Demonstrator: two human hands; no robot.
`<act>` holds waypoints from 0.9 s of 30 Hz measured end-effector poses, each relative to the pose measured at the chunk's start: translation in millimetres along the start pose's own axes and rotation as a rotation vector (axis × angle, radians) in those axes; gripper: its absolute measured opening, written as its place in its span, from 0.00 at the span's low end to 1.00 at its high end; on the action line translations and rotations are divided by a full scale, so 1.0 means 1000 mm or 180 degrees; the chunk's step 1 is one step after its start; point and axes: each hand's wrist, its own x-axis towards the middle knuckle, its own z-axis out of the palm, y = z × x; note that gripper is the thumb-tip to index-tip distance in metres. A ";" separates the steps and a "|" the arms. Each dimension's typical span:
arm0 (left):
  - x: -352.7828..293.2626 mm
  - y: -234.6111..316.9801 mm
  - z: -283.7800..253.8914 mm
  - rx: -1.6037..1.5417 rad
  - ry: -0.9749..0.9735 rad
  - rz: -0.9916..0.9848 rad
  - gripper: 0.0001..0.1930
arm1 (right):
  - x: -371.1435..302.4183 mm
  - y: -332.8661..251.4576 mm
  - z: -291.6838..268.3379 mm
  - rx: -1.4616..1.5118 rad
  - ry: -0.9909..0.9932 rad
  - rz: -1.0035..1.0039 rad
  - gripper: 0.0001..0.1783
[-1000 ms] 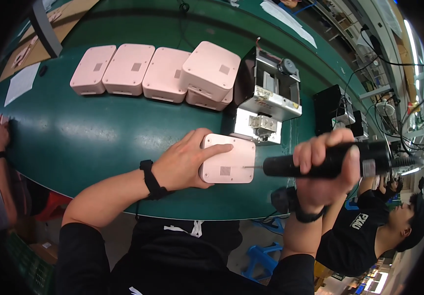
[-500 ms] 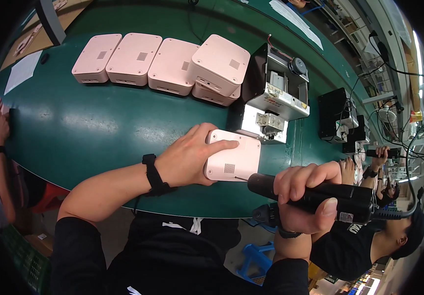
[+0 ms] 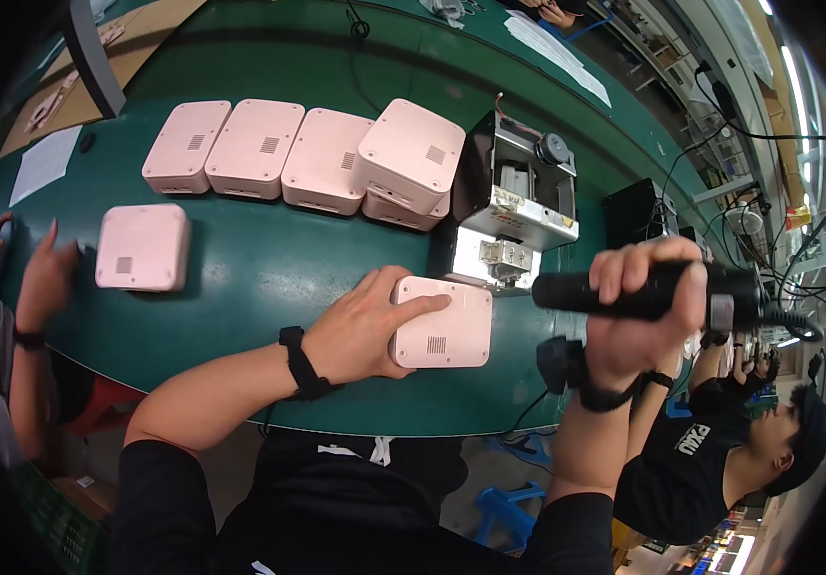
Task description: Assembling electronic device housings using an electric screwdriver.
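My left hand (image 3: 355,331) grips a pale pink square plastic box (image 3: 456,335) by its left side, thumb lying across the top face. The box lies flat on the table, its small vent grille and corner screw holes facing up. My right hand (image 3: 638,316) is wrapped round a black corded electric screwdriver (image 3: 571,290), held above the table to the right of the box. The driver's front end points left, close to the metal front of a black screw feeder (image 3: 520,213); its bit cannot be made out.
Several like boxes (image 3: 258,144) stand in a row at the back, one stacked on another. A single box (image 3: 143,247) sits at the left, beside a co-worker's hand (image 3: 47,278). Another person (image 3: 720,470) works at the right. The screwdriver's cable (image 3: 796,321) trails right.
The screwdriver in my right hand has risen off the box and moved up and right, beside the feeder. A single box now stands at the left, and the co-worker's hand there has moved.
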 end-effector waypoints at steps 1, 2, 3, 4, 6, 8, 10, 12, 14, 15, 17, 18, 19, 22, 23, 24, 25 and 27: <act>-0.002 0.000 -0.001 -0.0010 -0.0004 -0.0028 0.46 | 0.007 0.006 -0.002 0.0017 -0.0008 -0.0005 0.20; -0.001 0.000 -0.001 -0.0037 -0.0013 -0.0042 0.46 | 0.013 0.012 -0.005 -0.0074 0.0033 0.0018 0.20; -0.001 0.000 0.000 -0.0043 -0.0011 -0.0035 0.46 | 0.017 0.016 -0.007 -0.0167 0.0075 0.0043 0.19; 0.001 0.001 0.001 -0.0014 0.0013 0.0032 0.46 | 0.018 0.018 -0.008 -0.0263 0.0118 0.0070 0.19; -0.001 -0.003 0.001 0.0075 0.0088 0.0084 0.45 | 0.010 0.019 -0.005 -0.0156 0.0007 0.0180 0.19; 0.000 -0.004 0.000 0.0072 0.0077 0.0061 0.45 | -0.005 0.011 -0.004 -0.0017 -0.0157 0.0365 0.20; -0.001 -0.004 -0.001 0.0074 0.0024 0.0048 0.45 | -0.023 -0.001 0.005 0.0127 -0.0244 0.0412 0.21; -0.003 -0.005 0.000 0.0044 0.0056 0.0002 0.45 | -0.039 -0.012 0.018 0.0284 -0.0317 0.0467 0.22; 0.001 -0.006 0.002 -0.0026 0.0120 0.0090 0.45 | -0.048 -0.024 0.029 0.0143 -0.0496 0.0384 0.25; 0.000 -0.007 0.003 -0.0023 0.0121 0.0081 0.45 | -0.051 -0.026 0.033 0.0096 -0.0608 0.0342 0.26; -0.001 -0.009 0.005 -0.0017 0.0166 0.0097 0.45 | -0.058 -0.026 0.043 0.0091 -0.0581 0.0366 0.27; -0.002 -0.010 0.005 -0.0014 0.0193 0.0105 0.45 | -0.061 -0.026 0.048 0.0079 -0.0551 0.0386 0.28; -0.002 -0.010 0.005 -0.0009 0.0207 0.0097 0.45 | -0.062 -0.026 0.050 0.0068 -0.0524 0.0406 0.29; -0.001 -0.008 0.005 -0.0066 0.0198 0.0110 0.45 | -0.065 -0.033 0.048 0.0304 -0.0644 0.0715 0.32; -0.001 -0.008 0.005 -0.0068 0.0210 0.0110 0.45 | -0.066 -0.034 0.048 0.0422 -0.0702 0.0873 0.34; -0.001 -0.007 0.006 -0.0085 0.0208 0.0118 0.45 | -0.066 -0.034 0.050 0.0417 -0.0714 0.0873 0.34; -0.002 -0.007 0.005 -0.0093 0.0203 0.0121 0.45 | -0.067 -0.032 0.053 0.0415 -0.0735 0.0990 0.33; -0.003 -0.007 0.005 -0.0103 0.0205 0.0117 0.46 | -0.069 -0.028 0.058 0.0407 -0.0775 0.1228 0.33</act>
